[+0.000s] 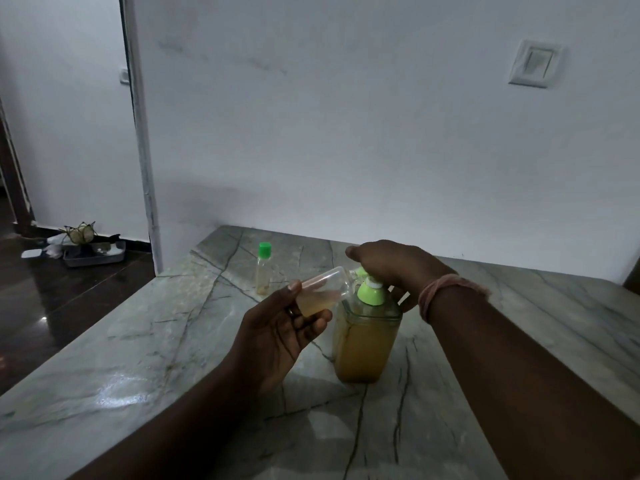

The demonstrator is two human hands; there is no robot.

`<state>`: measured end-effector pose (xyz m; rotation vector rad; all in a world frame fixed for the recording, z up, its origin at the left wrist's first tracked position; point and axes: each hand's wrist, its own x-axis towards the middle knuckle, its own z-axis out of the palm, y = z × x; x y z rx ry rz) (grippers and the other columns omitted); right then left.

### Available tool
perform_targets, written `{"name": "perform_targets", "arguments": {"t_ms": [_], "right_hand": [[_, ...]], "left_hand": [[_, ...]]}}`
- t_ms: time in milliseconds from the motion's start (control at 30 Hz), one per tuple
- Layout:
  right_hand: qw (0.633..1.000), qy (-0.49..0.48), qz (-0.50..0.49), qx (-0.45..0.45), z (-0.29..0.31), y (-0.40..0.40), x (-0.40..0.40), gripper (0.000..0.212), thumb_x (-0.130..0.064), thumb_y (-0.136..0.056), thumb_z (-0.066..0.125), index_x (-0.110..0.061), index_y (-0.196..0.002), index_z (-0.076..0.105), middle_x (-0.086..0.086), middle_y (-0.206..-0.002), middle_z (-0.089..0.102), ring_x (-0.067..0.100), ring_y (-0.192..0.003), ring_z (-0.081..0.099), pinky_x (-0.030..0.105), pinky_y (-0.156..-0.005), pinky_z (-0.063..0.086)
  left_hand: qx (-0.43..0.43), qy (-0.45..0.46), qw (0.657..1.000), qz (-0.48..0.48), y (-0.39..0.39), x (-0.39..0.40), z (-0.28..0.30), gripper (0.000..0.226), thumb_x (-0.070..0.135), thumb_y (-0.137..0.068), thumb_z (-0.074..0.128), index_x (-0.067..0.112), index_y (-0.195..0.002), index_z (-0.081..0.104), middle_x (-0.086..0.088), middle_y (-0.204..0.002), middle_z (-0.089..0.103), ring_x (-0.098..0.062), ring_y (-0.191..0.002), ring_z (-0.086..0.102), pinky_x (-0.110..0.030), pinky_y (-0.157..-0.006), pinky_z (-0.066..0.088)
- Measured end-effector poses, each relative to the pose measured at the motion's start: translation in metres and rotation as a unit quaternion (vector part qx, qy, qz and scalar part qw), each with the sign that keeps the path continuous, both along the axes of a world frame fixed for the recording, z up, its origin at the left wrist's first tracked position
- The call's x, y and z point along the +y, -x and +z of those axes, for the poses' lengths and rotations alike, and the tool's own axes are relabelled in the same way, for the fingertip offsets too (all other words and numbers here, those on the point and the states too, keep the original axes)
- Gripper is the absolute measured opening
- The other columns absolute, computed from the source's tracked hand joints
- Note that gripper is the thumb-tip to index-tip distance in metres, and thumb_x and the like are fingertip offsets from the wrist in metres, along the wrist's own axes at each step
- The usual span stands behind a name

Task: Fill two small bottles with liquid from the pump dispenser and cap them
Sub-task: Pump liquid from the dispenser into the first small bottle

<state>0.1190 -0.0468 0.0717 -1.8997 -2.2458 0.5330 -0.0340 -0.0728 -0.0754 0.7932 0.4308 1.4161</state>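
A clear pump dispenser [363, 344] filled with amber liquid stands on the marble counter [138, 341]; its pump head and collar are green. My right hand [391, 265] lies over the pump head, palm down, covering most of it. My left hand [277, 327] grips a small clear bottle [322, 292], tilted almost sideways, its open mouth against the green nozzle. That bottle holds some amber liquid in its lower part. A second small bottle [263, 270] with a green cap stands upright farther back on the counter, a little liquid at its bottom.
A white wall runs behind the counter, with a switch plate [533, 64] at the upper right. To the left the counter ends at a drop to a dark floor, where a grey tray [95, 252] with small items lies by the wall corner.
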Motion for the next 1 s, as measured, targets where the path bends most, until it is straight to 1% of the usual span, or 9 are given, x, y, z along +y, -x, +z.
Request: {"name": "perform_targets", "arguments": {"t_ms": [67, 167, 367, 500, 600, 767, 833, 900, 1000], "right_hand": [[1.000, -0.003, -0.014, 0.002, 0.005, 0.001, 0.000, 0.045, -0.038, -0.104, 0.032, -0.011, -0.137, 0.048, 0.013, -0.141, 0.050, 0.025, -0.104, 0.055, 0.033, -0.092, 0.042], [0.999, -0.033, 0.002, 0.002, -0.005, 0.001, 0.006, 0.042, -0.033, -0.105, 0.032, -0.011, -0.138, 0.048, 0.016, -0.141, 0.049, 0.030, -0.123, 0.051, 0.035, -0.100, 0.041], [0.999, -0.009, -0.020, 0.032, -0.008, 0.001, 0.002, 0.045, -0.036, -0.105, 0.035, -0.012, -0.142, 0.044, 0.015, -0.145, 0.045, 0.031, -0.131, 0.045, 0.037, -0.109, 0.038], [0.998, 0.015, -0.050, 0.042, 0.003, 0.002, -0.001, 0.049, -0.046, -0.100, 0.041, -0.012, -0.133, 0.051, 0.016, -0.121, 0.059, 0.029, -0.103, 0.060, 0.038, -0.094, 0.047], [0.999, -0.006, -0.025, 0.044, -0.003, 0.002, 0.003, 0.045, -0.037, -0.104, 0.037, -0.012, -0.140, 0.046, 0.015, -0.142, 0.048, 0.030, -0.127, 0.049, 0.036, -0.105, 0.039], [0.998, -0.003, -0.030, 0.061, -0.009, 0.001, 0.003, 0.045, -0.035, -0.106, 0.032, -0.014, -0.144, 0.041, 0.014, -0.151, 0.039, 0.031, -0.136, 0.039, 0.036, -0.112, 0.034], [0.998, -0.001, -0.029, 0.059, -0.007, 0.001, 0.003, 0.045, -0.036, -0.105, 0.034, -0.012, -0.141, 0.045, 0.013, -0.142, 0.047, 0.031, -0.128, 0.047, 0.037, -0.108, 0.039], [0.997, 0.014, -0.047, 0.061, -0.002, 0.002, 0.001, 0.049, -0.043, -0.102, 0.039, -0.010, -0.135, 0.049, 0.014, -0.122, 0.055, 0.030, -0.105, 0.057, 0.039, -0.097, 0.046], [0.998, 0.004, -0.037, 0.042, 0.001, 0.002, 0.003, 0.049, -0.044, -0.102, 0.038, -0.008, -0.134, 0.050, 0.017, -0.130, 0.055, 0.027, -0.098, 0.055, 0.036, -0.095, 0.046]], "left_hand": [[-0.002, -0.001, 1.000, 0.002, 0.002, -0.001, -0.001, 0.089, 0.039, -0.053, 0.092, -0.001, -0.127, 0.060, -0.026, -0.114, 0.068, -0.026, -0.084, 0.069, -0.028, -0.069, 0.059], [-0.010, 0.005, 1.000, 0.003, 0.002, 0.001, 0.000, 0.090, 0.038, -0.053, 0.092, -0.001, -0.127, 0.059, -0.026, -0.116, 0.066, -0.027, -0.084, 0.069, -0.028, -0.069, 0.059], [0.001, 0.013, 1.000, 0.012, 0.000, 0.001, 0.002, 0.095, 0.041, -0.054, 0.091, -0.002, -0.131, 0.055, -0.030, -0.124, 0.061, -0.026, -0.084, 0.069, -0.028, -0.069, 0.059], [-0.008, 0.010, 1.000, 0.001, 0.000, 0.000, 0.001, 0.095, 0.038, -0.053, 0.092, -0.002, -0.131, 0.055, -0.030, -0.122, 0.061, -0.027, -0.084, 0.069, -0.028, -0.068, 0.059], [-0.008, 0.006, 1.000, -0.004, 0.001, 0.001, 0.001, 0.091, 0.038, -0.055, 0.091, -0.002, -0.130, 0.057, -0.026, -0.116, 0.066, -0.027, -0.084, 0.069, -0.028, -0.068, 0.058], [-0.007, 0.004, 1.000, -0.001, 0.002, 0.004, 0.000, 0.088, 0.039, -0.058, 0.089, -0.001, -0.129, 0.058, -0.026, -0.118, 0.064, -0.026, -0.085, 0.068, -0.028, -0.070, 0.058], [-0.009, 0.002, 1.000, -0.003, 0.002, 0.003, 0.000, 0.088, 0.039, -0.058, 0.089, -0.002, -0.129, 0.057, -0.027, -0.119, 0.063, -0.026, -0.086, 0.068, -0.028, -0.070, 0.058], [-0.011, 0.001, 1.000, -0.005, 0.001, 0.004, 0.000, 0.090, 0.038, -0.057, 0.091, -0.002, -0.129, 0.057, -0.027, -0.117, 0.065, -0.027, -0.085, 0.068, -0.028, -0.069, 0.058], [-0.023, 0.002, 1.000, -0.006, 0.002, 0.005, -0.002, 0.088, 0.035, -0.054, 0.092, -0.003, -0.125, 0.059, -0.025, -0.110, 0.068, -0.028, -0.084, 0.069, -0.029, -0.068, 0.059]]}}
